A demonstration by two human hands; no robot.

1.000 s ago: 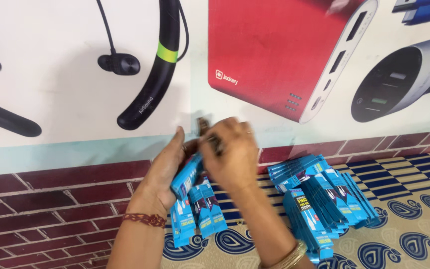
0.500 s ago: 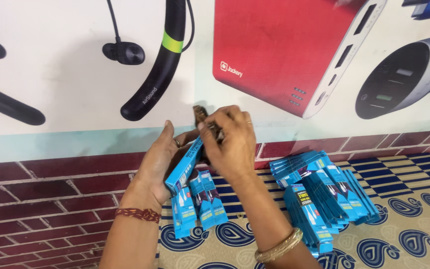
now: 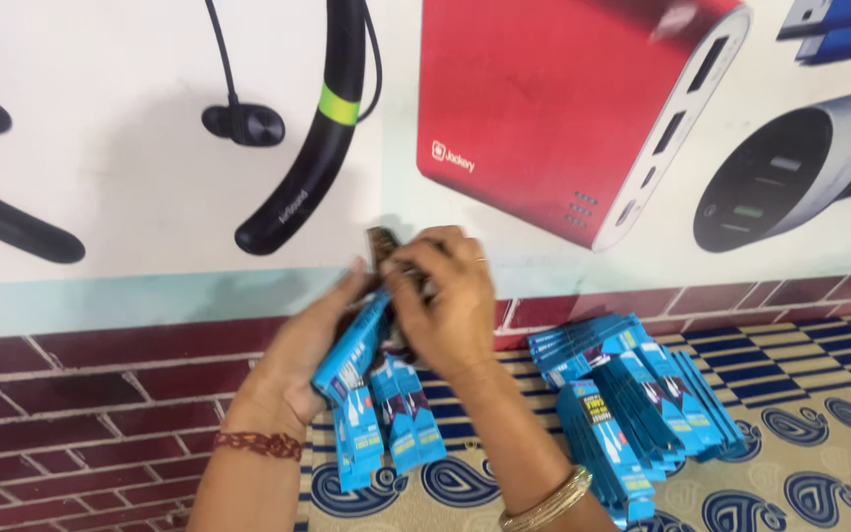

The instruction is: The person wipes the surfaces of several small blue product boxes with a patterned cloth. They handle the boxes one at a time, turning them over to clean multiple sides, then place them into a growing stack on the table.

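Wall poster (image 3: 150, 148) fills upper view: white ground, pictures of black neckband earphones, a red power bank, a car charger. Directly below poster: pale blue band (image 3: 100, 300), then red brick-pattern wall (image 3: 81, 394). Below poster at right: patterned mat (image 3: 819, 414), blue paisley and stripes. Even, bright light

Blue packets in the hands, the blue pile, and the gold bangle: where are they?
blue packets (image 3: 386, 414), head view, front of one hanging packet.
blue pile (image 3: 632, 414), head view, top packets.
gold bangle (image 3: 547, 499), head view, band on wrist.
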